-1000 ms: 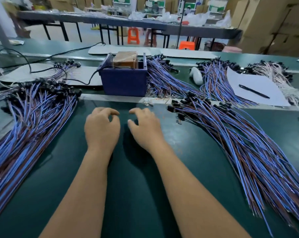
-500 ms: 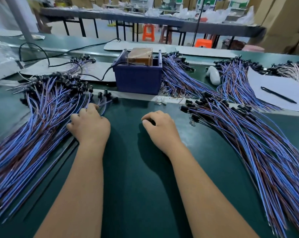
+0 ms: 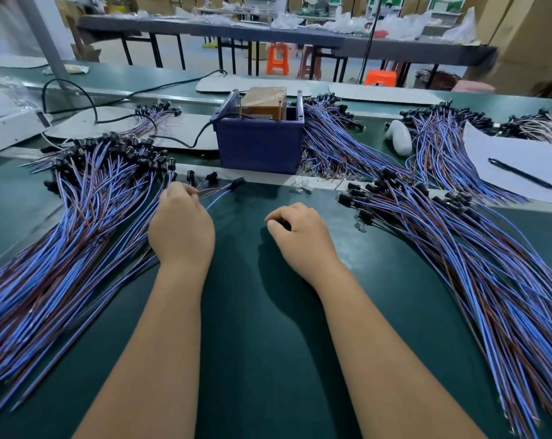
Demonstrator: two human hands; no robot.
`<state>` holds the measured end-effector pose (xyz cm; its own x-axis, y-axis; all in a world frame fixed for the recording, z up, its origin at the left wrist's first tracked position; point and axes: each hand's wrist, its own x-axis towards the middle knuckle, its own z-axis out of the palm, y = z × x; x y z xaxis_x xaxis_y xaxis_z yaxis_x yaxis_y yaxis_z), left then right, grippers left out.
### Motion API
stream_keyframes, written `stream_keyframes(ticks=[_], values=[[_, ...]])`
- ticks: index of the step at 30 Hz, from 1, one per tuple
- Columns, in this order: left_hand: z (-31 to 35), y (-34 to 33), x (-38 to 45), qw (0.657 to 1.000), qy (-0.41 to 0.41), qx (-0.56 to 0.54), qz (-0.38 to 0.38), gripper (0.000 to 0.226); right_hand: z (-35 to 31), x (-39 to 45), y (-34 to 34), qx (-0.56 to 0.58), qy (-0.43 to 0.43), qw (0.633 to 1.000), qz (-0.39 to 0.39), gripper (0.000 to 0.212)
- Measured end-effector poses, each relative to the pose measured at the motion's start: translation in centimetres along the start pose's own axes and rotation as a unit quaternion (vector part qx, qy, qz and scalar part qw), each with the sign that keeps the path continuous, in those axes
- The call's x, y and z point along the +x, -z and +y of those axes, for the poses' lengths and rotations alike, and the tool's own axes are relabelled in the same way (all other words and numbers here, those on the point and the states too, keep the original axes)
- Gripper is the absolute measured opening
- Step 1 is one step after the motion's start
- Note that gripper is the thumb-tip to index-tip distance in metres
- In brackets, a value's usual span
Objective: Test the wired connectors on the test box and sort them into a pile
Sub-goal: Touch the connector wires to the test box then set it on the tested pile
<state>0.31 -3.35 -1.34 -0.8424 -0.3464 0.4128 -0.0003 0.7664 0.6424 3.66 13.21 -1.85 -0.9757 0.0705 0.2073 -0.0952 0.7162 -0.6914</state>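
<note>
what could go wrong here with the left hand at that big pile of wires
1. The left hand pinches a few wires at the edge of the left pile, where the strands cross densely. Lifting them may drag tangled neighbours along.
2. A few loose connectors lie apart from that pile, just in front of the blue test box. They could get mixed up between tested and untested.
3. The right pile lies close to the right hand, which could snag it.

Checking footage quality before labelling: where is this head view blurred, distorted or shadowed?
Head view: the wire pile smears toward the lower-left edge; wide-angle bowing curves the table edge; far tables are soft; the hands, left and right, are sharp, casting dark shadows on the green mat.
</note>
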Motion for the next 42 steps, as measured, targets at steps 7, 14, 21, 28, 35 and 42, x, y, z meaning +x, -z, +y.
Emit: stream_keyframes(ticks=[7, 14, 21, 28, 35, 42], values=[[1.6, -0.6, -0.6, 0.973, -0.033, -0.228, -0.027, 0.01, -0.2, 0.0, 0.0, 0.03, 0.002, 0.999, 0.013, 0.02], [1.9, -1.3, -1.3, 0.955, -0.036, -0.229, -0.185, 0.021, -0.2, -0.1, 0.2, 0.233, -0.031, 0.971, 0.04, 0.06], [1.5, -1.7, -1.7, 0.951, -0.132, -0.117, -0.253, 0.026, 0.4, 0.4, 0.9, 0.387, -0.061, 0.915, 0.097, 0.064], [1.5, -1.7, -1.9, 0.945, -0.174, -0.102, -0.258, 0.023, 0.4, 0.5, 1.4, 0.479, -0.078, 0.869, 0.097, 0.014], [2.3, -1.2, -1.4, 0.971, -0.06, -0.224, -0.06, 0.014, 0.2, 0.6, 2.1, 0.632, -0.09, 0.752, 0.166, 0.017], [3.6, -0.9, -0.6, 0.812, 0.225, -0.451, -0.295, 0.037, -0.6, -0.1, 1.8, 0.595, -0.035, 0.802, -0.029, 0.017]])
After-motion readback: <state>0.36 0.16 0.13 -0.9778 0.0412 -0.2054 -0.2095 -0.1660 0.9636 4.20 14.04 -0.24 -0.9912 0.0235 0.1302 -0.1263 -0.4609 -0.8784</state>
